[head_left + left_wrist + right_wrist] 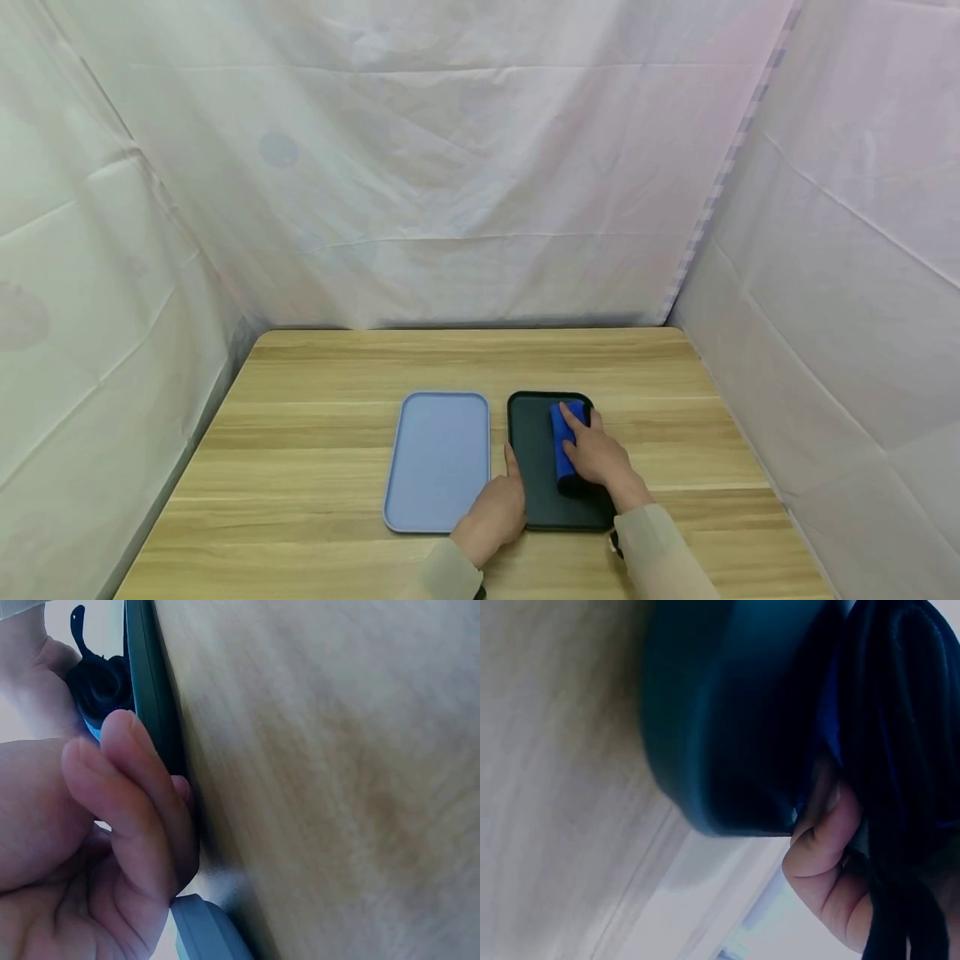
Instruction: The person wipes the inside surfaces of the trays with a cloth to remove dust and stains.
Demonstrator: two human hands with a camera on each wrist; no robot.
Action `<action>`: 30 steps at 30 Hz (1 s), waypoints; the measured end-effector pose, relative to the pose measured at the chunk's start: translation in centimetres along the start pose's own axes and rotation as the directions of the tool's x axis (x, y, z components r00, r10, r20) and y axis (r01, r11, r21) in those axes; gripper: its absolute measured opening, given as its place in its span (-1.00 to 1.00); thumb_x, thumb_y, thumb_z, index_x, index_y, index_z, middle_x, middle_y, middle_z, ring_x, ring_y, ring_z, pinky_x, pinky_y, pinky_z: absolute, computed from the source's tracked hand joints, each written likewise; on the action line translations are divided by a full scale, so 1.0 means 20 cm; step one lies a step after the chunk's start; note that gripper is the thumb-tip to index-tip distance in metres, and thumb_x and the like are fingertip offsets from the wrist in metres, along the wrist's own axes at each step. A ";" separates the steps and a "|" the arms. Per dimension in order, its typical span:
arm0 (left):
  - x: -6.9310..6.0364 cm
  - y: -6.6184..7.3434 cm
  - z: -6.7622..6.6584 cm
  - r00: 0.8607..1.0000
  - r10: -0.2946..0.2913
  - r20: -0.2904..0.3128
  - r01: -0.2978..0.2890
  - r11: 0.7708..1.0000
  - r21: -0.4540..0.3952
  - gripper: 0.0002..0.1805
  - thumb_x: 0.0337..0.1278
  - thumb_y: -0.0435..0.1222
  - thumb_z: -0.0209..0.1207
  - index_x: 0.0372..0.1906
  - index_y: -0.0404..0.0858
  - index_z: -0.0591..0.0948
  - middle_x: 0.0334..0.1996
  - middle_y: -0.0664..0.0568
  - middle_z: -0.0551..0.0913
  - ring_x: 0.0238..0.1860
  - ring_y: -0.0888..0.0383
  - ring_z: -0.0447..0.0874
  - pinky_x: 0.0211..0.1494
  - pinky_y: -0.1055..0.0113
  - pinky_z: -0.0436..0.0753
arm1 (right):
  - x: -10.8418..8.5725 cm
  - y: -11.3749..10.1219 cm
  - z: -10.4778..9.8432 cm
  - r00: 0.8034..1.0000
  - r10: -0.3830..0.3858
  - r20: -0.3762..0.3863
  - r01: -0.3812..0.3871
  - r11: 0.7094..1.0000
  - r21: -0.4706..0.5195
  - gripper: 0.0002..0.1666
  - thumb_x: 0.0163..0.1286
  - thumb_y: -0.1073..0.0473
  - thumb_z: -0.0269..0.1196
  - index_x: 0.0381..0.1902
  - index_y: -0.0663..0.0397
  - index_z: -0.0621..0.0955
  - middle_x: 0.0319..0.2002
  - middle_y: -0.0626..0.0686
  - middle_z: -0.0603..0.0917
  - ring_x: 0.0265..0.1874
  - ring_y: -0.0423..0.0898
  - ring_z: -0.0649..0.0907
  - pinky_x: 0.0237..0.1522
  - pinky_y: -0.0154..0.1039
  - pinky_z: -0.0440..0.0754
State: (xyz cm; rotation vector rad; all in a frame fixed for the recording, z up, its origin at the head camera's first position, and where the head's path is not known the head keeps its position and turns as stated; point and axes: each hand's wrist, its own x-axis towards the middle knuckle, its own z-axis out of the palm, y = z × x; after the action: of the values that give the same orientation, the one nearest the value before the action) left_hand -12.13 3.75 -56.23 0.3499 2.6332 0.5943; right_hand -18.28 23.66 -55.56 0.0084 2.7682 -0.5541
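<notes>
A rolled blue-and-black cloth bundle [566, 442] lies lengthwise on the right side of a dark green tray [534, 467]. My right hand [597, 457] grips the bundle from its right side, index finger stretched along the top. In the right wrist view, curled fingers [829, 840] tuck under the bundle's layered dark end [900, 712], beside a hanging black strap [907, 922]. My left hand [498, 508] rests against the green tray's left rim, one finger pointing straight along it. Other left fingers [135, 802] are bent in the left wrist view and pinch nothing visible.
A light blue tray [438, 462] lies just left of the green one, with a narrow gap where my left hand sits. Both trays rest on a wood-grain table [300, 467]. White cloth sheets [450, 167] hang behind and on both sides.
</notes>
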 end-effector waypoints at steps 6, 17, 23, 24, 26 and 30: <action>0.00 0.01 0.00 1.000 -0.005 0.005 0.005 1.000 0.002 0.17 0.18 -0.33 0.40 0.64 -0.48 -0.16 -0.69 -0.01 0.53 -0.69 0.16 0.47 -0.56 0.30 0.49 | 0.03 0.00 -0.01 1.000 0.006 0.004 -0.006 1.000 0.003 -0.19 0.59 0.02 0.13 0.68 -0.28 0.11 0.59 0.53 -0.05 -0.35 0.15 0.66 -0.34 0.01 0.62; -0.01 0.00 0.00 1.000 -0.010 0.009 0.010 1.000 0.013 0.17 0.19 -0.31 0.41 0.64 -0.48 -0.16 -0.68 -0.01 0.55 -0.67 0.16 0.49 -0.52 0.29 0.53 | 0.06 -0.01 -0.01 1.000 0.008 -0.006 -0.008 1.000 0.013 -0.19 0.58 0.03 0.12 0.68 -0.30 0.11 0.59 0.50 -0.06 -0.47 0.07 0.62 -0.42 -0.04 0.56; 0.00 0.00 0.01 1.000 -0.007 0.000 0.007 1.000 0.010 0.18 0.18 -0.33 0.41 0.64 -0.46 -0.16 -0.68 -0.01 0.55 -0.67 0.16 0.49 -0.52 0.29 0.52 | 0.07 -0.01 0.00 1.000 -0.003 -0.022 0.003 1.000 0.026 -0.19 0.58 0.03 0.11 0.68 -0.28 0.11 0.59 0.50 -0.07 -0.55 0.05 0.59 -0.47 -0.08 0.51; 0.00 0.00 0.01 1.000 -0.006 -0.002 0.006 1.000 0.010 0.18 0.17 -0.33 0.41 0.64 -0.46 -0.16 -0.67 -0.01 0.55 -0.67 0.16 0.49 -0.53 0.29 0.51 | 0.07 -0.01 0.00 1.000 -0.006 -0.021 0.007 1.000 0.026 -0.19 0.58 0.03 0.11 0.68 -0.28 0.11 0.59 0.50 -0.07 -0.55 0.05 0.59 -0.47 -0.08 0.51; 0.00 0.00 0.00 1.000 -0.008 -0.004 0.008 1.000 0.015 0.18 0.17 -0.32 0.41 0.64 -0.47 -0.16 -0.67 -0.01 0.55 -0.66 0.15 0.49 -0.53 0.29 0.51 | 0.08 -0.01 0.00 1.000 -0.014 -0.017 0.015 1.000 0.022 -0.18 0.58 0.03 0.11 0.69 -0.27 0.10 0.59 0.51 -0.08 -0.56 0.04 0.59 -0.47 -0.07 0.52; 0.00 0.00 0.00 1.000 -0.011 -0.010 0.011 0.999 0.034 0.18 0.16 -0.32 0.42 0.64 -0.47 -0.15 -0.65 -0.02 0.57 -0.64 0.16 0.51 -0.50 0.29 0.55 | 0.09 -0.01 0.00 1.000 -0.021 -0.014 0.022 1.000 0.022 -0.18 0.58 0.03 0.11 0.69 -0.27 0.10 0.59 0.52 -0.08 -0.53 0.05 0.60 -0.40 -0.03 0.56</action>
State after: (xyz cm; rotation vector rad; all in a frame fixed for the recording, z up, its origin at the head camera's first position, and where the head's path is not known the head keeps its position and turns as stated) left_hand -12.07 3.80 -56.21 0.3432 2.6558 0.5489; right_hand -19.96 23.28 -56.06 -0.0128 2.7781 -0.5921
